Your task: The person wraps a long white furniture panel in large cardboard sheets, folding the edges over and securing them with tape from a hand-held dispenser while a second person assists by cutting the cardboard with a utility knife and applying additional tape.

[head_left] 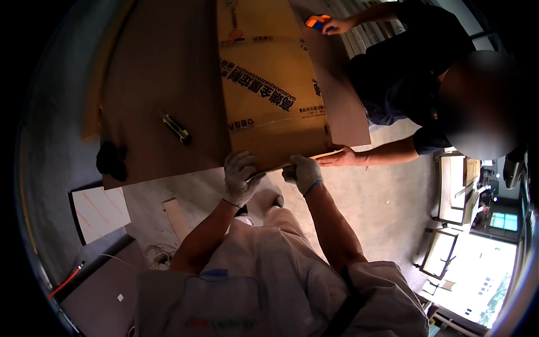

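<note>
Nearest the camera, the person's two gloved hands meet at the near edge of a printed cardboard sheet point(269, 95) that lies on a large brown board point(163, 84). The left hand point(240, 177) has its fingers curled down over that edge, gripping it; the right hand point(303, 171) is closed on the same edge just beside it, and a thin pale strip of the sheet's underside shows between the two, so the edge looks slightly lifted off the board. The rest of the sheet lies flat, so as a judgement the handling has only begun at this near end.

Just past the right hand, a co-worker's bare hand point(339, 157) presses on the near right corner, fingers flat. Further out on the board, to the left, lie a yellow and black utility knife point(177, 128) untouched and a dark glove-like lump point(111, 160) at the board's corner. At the far end the co-worker's other hand point(334, 25) holds a small orange and blue object point(315, 21); what it is cannot be told.
</note>
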Motion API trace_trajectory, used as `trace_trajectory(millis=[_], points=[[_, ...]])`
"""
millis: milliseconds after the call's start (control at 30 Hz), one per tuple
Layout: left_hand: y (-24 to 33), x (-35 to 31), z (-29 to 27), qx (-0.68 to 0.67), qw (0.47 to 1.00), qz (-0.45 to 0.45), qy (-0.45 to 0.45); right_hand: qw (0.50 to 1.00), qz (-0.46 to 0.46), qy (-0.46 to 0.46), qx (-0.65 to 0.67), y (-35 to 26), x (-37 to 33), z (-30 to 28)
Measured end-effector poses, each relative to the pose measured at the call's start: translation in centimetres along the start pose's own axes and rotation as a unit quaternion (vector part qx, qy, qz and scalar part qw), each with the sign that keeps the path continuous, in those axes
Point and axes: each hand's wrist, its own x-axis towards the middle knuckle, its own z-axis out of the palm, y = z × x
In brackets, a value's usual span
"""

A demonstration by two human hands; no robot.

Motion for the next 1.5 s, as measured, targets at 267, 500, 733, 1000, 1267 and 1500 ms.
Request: trace_trajectory(millis=[267, 500, 733, 1000, 1267, 1500], points=[[0.3, -0.9, 1.6, -0.009, 0.992, -0.085, 0.09, 0.984, 0.093, -0.113, -0.1, -3.5, -0.5, -0.1], [1.0, -1.4, 4.7, 0.019, 0.911, -0.34, 0.233, 0.928, 0.07, -0.099, -0.353, -4.9, -0.1, 0.8], [2.8, 1.0, 3.5, -0.087, 0.772, -0.606, 0.168, 0.695, -0.282, 0.096, -0.655, -7.9, 0.0, -2.9], [1.6, 0.9, 1.3, -0.309, 0.708, -0.627, 0.102, 0.605, -0.302, 0.134, -0.724, -10.6, 0.0, -4.0], [2.9, -1.2, 0.8, -0.317, 0.709, -0.628, 0.05, 0.887, -0.163, 0.036, -0.432, -10.9, -2.9, -4.9], [4.1, -14.7, -3.0, -0.329, 0.733, -0.594, 0.036, 0.839, -0.147, 0.063, -0.521, -1.1, -9.9, -9.1]])
